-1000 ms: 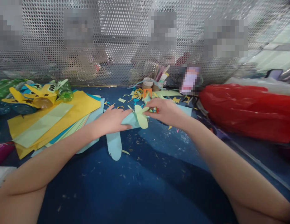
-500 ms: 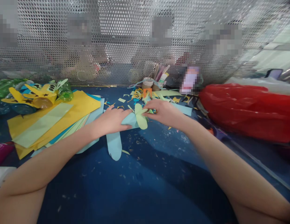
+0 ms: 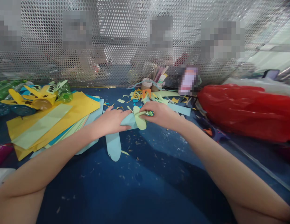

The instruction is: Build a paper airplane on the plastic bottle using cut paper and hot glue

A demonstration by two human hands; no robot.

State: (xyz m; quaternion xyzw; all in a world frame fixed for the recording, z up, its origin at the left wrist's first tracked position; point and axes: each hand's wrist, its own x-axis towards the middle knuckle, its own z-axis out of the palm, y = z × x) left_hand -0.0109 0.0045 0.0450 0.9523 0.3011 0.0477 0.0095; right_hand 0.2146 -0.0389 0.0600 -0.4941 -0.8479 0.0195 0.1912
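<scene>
A paper airplane lies on the blue table, with a light blue body (image 3: 130, 122) and a long rounded blue wing (image 3: 113, 146) reaching toward me. My left hand (image 3: 113, 121) grips the body from the left, fingers above and thumb below. At the body's right end sits a pale green paper propeller (image 3: 141, 121) with rounded blades. My right hand (image 3: 157, 113) pinches at the propeller's middle with thumb and forefinger, where a narrow green piece sticks out. The fingertips partly cover that spot.
Coloured paper sheets (image 3: 86, 104) and yellow paper figures (image 3: 43, 99) with a green bottle (image 3: 64, 92) lie left. Paper scraps (image 3: 135, 95) and a cup of sticks (image 3: 147, 83) stand behind. To the right are scissors (image 3: 216, 133) and a red plastic bag (image 3: 247, 112). A perforated metal screen (image 3: 121, 28) rises behind.
My right hand has shifted slightly left and down at the propeller, and the propeller has tilted a little. My left hand keeps its hold on the body.
</scene>
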